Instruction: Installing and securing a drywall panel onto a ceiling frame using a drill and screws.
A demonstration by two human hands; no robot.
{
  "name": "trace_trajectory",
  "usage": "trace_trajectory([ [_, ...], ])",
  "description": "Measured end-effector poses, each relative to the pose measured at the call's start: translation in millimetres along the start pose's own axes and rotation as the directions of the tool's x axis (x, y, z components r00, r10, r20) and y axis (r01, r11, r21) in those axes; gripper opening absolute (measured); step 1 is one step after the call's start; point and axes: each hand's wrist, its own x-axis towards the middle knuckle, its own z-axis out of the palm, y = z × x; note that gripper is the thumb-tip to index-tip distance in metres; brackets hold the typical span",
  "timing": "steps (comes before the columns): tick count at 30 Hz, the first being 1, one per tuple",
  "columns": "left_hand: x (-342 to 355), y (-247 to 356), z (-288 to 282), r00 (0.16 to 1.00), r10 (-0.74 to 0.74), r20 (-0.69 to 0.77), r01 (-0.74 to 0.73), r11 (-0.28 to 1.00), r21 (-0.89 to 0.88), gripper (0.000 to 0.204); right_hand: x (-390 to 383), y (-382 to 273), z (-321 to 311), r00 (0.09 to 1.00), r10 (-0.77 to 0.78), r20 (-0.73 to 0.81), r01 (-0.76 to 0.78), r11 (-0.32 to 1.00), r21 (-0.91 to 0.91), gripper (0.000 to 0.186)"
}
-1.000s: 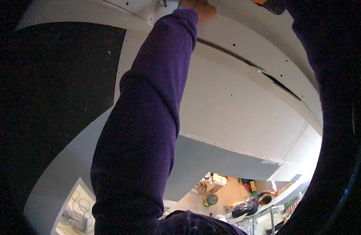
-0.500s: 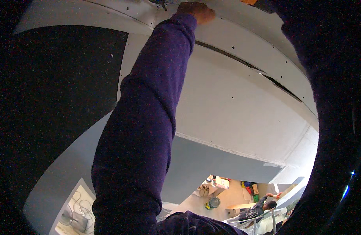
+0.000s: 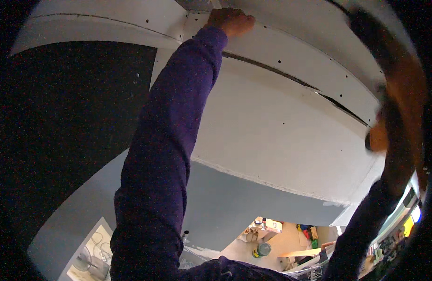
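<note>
Left hand (image 3: 230, 22), top middle, against white board (image 3: 298, 54): fingers bent, can't tell how far or what's held. Right hand (image 3: 407, 89), right edge, blurry, at dark tool (image 3: 369, 33); can't tell grip.

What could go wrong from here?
1. The bare left hand, raised at the white panel strip, might get scraped on a board edge.
2. The dark gap along that strip looks uneven; its edges could chip if pushed.
3. Anything dropped might fall toward the bucket or the partly hidden co-worker below.
</note>
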Motion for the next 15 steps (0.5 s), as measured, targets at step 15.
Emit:
trace_trajectory([
  [15,-12,-101,-50,0.937,0.250,0.244,-0.339,0.816,0.468,0.030,-349,299,-11,0.656,0.751,0.071,-0.753,0.647,0.118,0.040],
])
